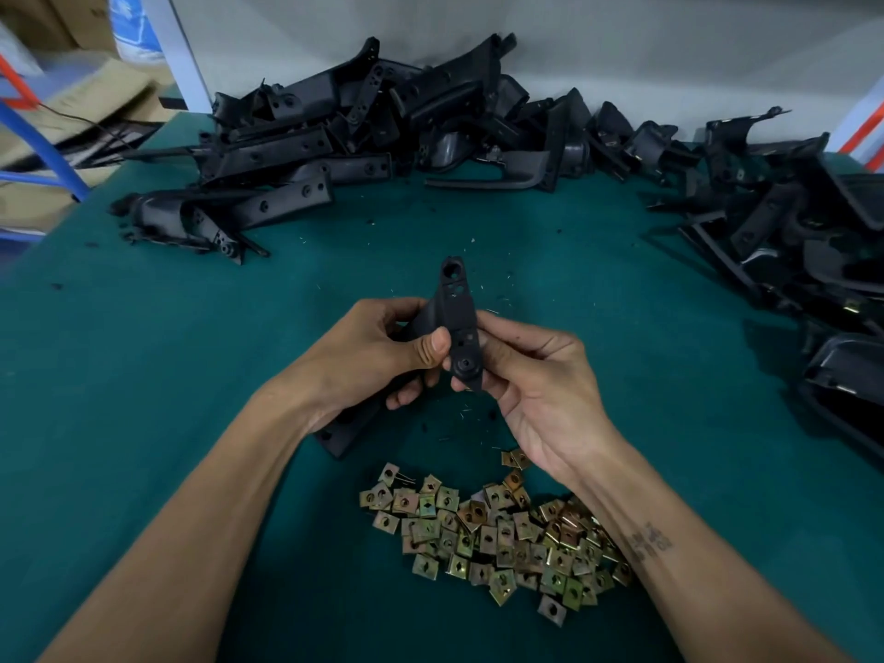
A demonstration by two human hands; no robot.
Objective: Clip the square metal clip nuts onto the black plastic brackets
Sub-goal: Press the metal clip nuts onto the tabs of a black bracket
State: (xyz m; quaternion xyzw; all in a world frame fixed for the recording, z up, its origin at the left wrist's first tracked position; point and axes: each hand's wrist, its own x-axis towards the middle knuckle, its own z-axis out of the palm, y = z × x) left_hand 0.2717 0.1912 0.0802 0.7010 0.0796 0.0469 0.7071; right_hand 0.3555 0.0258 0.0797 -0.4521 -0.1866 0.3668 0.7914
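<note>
I hold one black plastic bracket (pixel 458 308) above the green table, its holed arm pointing away from me. My left hand (pixel 368 356) wraps its body, thumb pressed on the near arm; the bracket's lower end (pixel 344 430) sticks out below my left wrist. My right hand (pixel 535 375) grips the near arm from the right, fingers behind it. No clip nut shows on the bracket or in my fingers. A loose heap of square brass-coloured clip nuts (pixel 497 528) lies close to me, partly under my right forearm.
A pile of black brackets (pixel 335 136) runs along the back of the green table (pixel 143 375) against a grey wall. Another pile of black parts (pixel 803 241) fills the right side. Cardboard boxes and a blue rack (pixel 43 145) stand at the left.
</note>
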